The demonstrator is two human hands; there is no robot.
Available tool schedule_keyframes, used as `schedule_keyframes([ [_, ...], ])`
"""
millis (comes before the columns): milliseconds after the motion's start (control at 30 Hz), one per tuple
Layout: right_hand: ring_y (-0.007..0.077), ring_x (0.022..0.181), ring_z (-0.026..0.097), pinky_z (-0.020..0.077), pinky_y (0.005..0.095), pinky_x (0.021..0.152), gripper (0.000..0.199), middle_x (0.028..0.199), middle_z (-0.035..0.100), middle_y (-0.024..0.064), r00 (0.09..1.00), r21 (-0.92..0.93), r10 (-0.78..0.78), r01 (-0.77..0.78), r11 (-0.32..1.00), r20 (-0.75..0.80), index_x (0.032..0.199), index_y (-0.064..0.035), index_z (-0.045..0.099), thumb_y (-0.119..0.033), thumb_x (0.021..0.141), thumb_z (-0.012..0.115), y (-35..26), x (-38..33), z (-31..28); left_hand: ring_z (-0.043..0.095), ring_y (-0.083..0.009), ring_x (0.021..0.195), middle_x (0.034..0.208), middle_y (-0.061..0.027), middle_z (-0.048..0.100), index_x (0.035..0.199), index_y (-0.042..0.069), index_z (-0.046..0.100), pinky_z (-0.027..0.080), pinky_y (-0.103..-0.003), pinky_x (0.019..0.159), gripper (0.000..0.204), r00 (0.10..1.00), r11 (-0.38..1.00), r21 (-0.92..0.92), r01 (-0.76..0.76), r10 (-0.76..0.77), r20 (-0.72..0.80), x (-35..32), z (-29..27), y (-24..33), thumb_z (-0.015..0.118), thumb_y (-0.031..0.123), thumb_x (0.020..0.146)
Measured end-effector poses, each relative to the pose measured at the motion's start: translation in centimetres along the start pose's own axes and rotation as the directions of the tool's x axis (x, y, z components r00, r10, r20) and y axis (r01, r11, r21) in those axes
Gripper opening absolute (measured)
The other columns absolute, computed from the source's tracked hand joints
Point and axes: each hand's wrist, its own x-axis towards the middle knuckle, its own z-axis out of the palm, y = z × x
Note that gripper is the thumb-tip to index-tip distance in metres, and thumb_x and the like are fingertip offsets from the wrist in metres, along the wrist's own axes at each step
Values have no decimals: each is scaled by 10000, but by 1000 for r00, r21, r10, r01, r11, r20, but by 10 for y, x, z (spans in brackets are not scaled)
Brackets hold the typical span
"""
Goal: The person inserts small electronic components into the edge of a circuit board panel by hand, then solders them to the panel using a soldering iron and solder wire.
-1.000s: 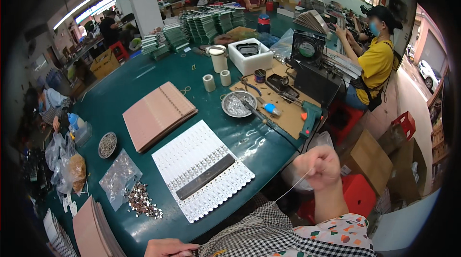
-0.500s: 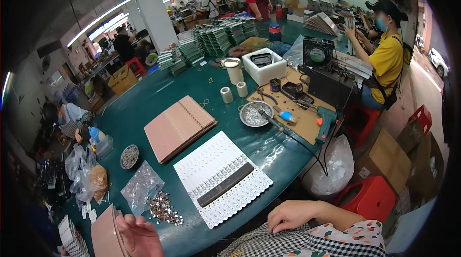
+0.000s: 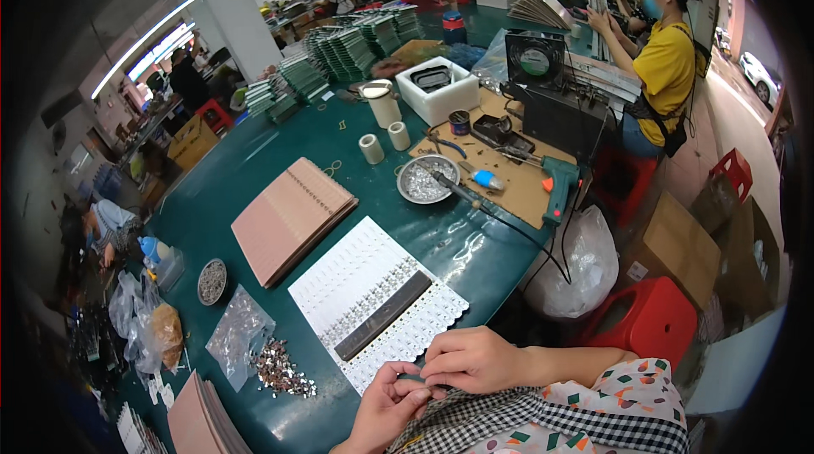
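Meeting at fingertips, head view: left hand (image 3: 390,403), right hand (image 3: 476,361); cannot tell if anything pinched. White board (image 3: 335,276) just beyond, on green table (image 3: 212,208), dark bar (image 3: 384,316) across it. Seemingly fine fingertip work; next move likely calls for steady pinch.

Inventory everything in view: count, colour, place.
Table: 1, green, centre
Panel: 1, white, table front
Bar: 1, dark, on panel
Board stacks: 2, pink, centre, lower left
Parts pile: 1, brownish, left of panel
Bowls: 2, silvery, left and right
Foam box: 1, white, far side
Piled panels: many, green, far side
Pistol-shaped tool: 1, green, right
Bags: several, clear, both sides
Stools: several, red, mostly right
Other people: several, mixed colours, around
Left hand, right hand: 1 each, bare, lower centre
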Motion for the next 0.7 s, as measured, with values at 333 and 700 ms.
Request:
schedule_keyframes([
  [333, 315, 695, 575, 479, 374, 603, 116, 762, 527, 107, 992, -93, 128, -129, 987, -20, 786, -56, 562, -102, 822, 663, 25, -4, 1, 646, -110, 722, 824, -82, 697, 936, -56, 672, 511, -230, 646, 96, 988, 931, 351, 99, -51, -143, 14, -20, -9, 643, 35, 924],
  [700, 140, 721, 590, 498, 268, 577, 434, 1037, 597, 97, 355, 942, 885, -35, 333, -300, 1334, -44, 409, -111, 949, 598, 127, 29, -45, 632, -87, 633, 713, -73, 692, 849, -26, 692, 480, -211, 572, 24, 952, 627, 766, -146, 299, -63, 55, -3, 37, 697, -3, 844],
])
